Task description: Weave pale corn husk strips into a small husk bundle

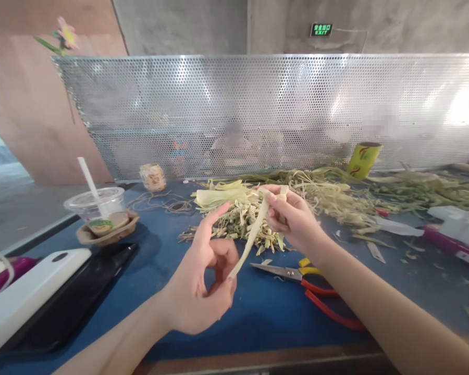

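Between my two hands runs a pale husk strip (253,233), slanting down to the left over the blue table (168,271). The fingertips of my left hand (205,276) pinch its lower end, with the index finger raised. My right hand (293,213) is closed on the upper end, where the husk is folded and partly hidden by the fingers. Just behind the hands lies a pile of husk pieces (238,219). Scissors (293,272) with red and yellow handles rest under my right forearm.
At the left are a lidded cup (96,200) with a straw, a black phone (74,297) and a white device (35,297). Behind stand a small jar (152,177), a yellow can (363,160) and a perforated metal screen (226,94). More husks (328,200) spread to the right.
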`<state>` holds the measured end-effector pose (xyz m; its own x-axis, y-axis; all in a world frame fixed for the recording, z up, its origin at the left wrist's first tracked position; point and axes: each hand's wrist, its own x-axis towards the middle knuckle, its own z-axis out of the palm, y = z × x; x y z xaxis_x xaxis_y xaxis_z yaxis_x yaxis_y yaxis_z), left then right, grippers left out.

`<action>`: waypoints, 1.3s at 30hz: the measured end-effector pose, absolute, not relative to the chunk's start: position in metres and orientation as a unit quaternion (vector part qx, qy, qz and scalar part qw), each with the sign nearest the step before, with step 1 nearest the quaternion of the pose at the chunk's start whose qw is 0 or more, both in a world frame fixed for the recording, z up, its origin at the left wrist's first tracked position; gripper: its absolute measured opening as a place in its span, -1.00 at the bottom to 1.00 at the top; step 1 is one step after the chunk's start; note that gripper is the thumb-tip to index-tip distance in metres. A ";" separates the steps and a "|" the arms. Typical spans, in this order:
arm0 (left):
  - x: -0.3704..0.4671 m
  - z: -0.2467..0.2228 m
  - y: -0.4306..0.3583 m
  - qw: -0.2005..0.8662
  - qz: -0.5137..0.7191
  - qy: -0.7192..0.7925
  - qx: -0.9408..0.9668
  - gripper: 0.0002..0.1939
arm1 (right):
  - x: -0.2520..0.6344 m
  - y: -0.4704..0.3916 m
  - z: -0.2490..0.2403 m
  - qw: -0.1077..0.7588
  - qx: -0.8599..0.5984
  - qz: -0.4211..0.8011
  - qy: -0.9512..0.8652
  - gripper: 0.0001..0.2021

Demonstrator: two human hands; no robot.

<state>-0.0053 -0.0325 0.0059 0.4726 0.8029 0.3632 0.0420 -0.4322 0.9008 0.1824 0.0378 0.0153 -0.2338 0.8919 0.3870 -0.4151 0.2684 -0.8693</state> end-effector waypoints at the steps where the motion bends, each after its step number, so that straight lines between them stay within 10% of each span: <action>1: -0.008 0.006 -0.031 0.447 0.439 0.270 0.731 -0.18 | 0.182 0.037 0.015 0.567 -0.206 0.570 -0.559 -0.78; 5: -0.013 0.010 -0.022 0.295 0.618 0.274 0.676 -0.48 | 0.181 0.030 0.013 0.444 -0.158 0.588 -0.657 -0.82; 9: -0.015 0.014 -0.014 0.132 0.550 0.325 0.758 -0.33 | 0.180 0.022 0.015 0.345 -0.156 0.571 -0.728 -0.82; 15: -0.018 0.017 -0.016 0.327 0.454 0.321 0.764 -0.47 | 0.180 0.021 0.013 0.333 -0.142 0.566 -0.740 -0.82; 22: -0.019 0.022 -0.009 0.490 0.436 0.318 0.685 -0.08 | 0.181 0.024 0.012 0.331 -0.123 0.573 -0.739 -0.77; 39: -0.023 0.024 -0.004 0.518 0.428 0.307 0.674 -0.04 | 0.181 0.026 0.006 0.325 -0.126 0.587 -0.731 -0.76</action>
